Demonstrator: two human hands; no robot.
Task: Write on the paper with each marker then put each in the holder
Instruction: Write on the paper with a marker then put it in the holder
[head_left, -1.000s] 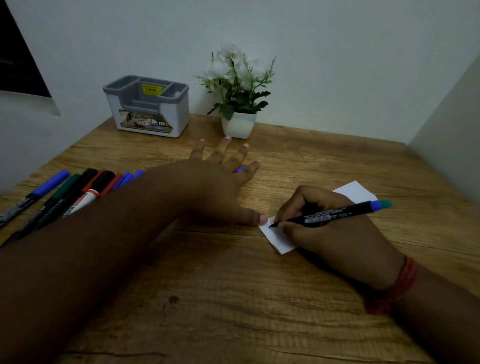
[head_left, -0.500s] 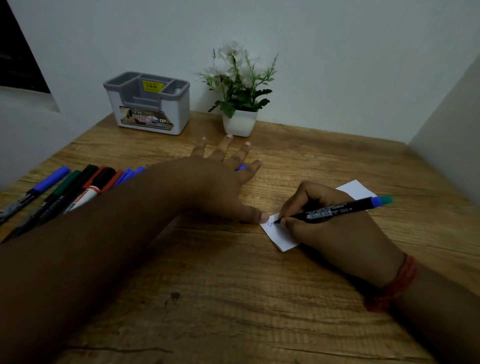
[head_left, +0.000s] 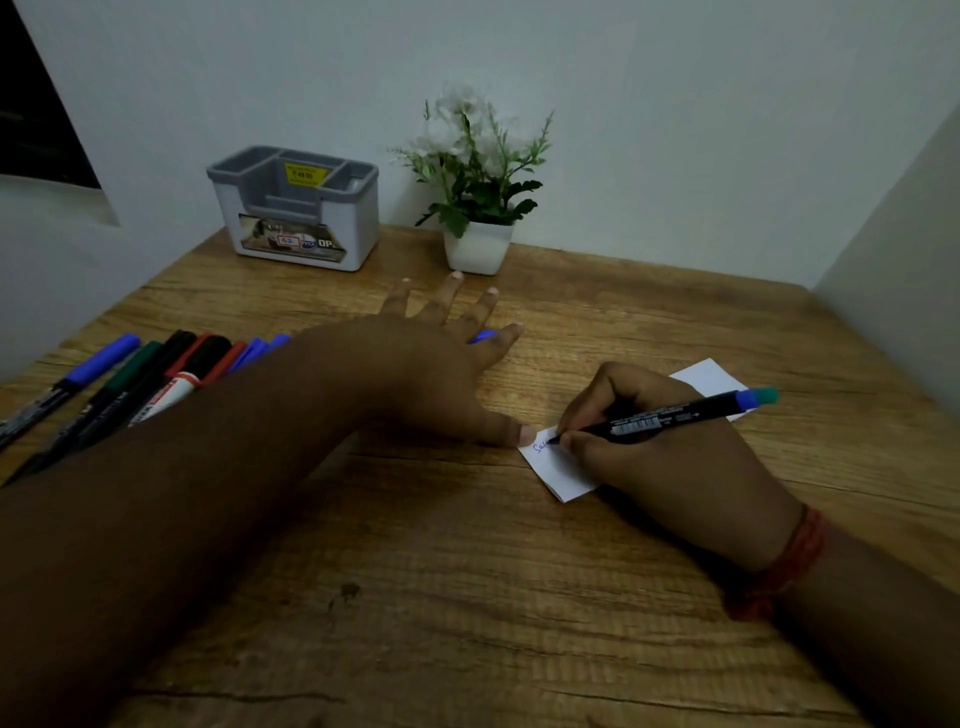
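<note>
My right hand (head_left: 670, 462) grips a black marker (head_left: 665, 415) with a blue and teal end, its tip touching the small white paper (head_left: 558, 470). A few blue letters show on the paper's left corner. My left hand (head_left: 441, 364) lies flat on the wooden table, fingers spread, its thumb tip pressing the paper's left edge. A blue cap (head_left: 483, 336) peeks out from under its fingers. Several markers (head_left: 156, 379) in blue, green, black and red lie side by side at the left, partly hidden by my left forearm. The grey and white holder (head_left: 298, 213) stands at the back left.
A small white pot with a green plant and white flowers (head_left: 478, 208) stands at the back, right of the holder. Walls close the table (head_left: 467, 597) off at the back, left and right.
The marker tip has moved a little to the right across the paper, leaving more blue letters. My left hand has stayed in place.
</note>
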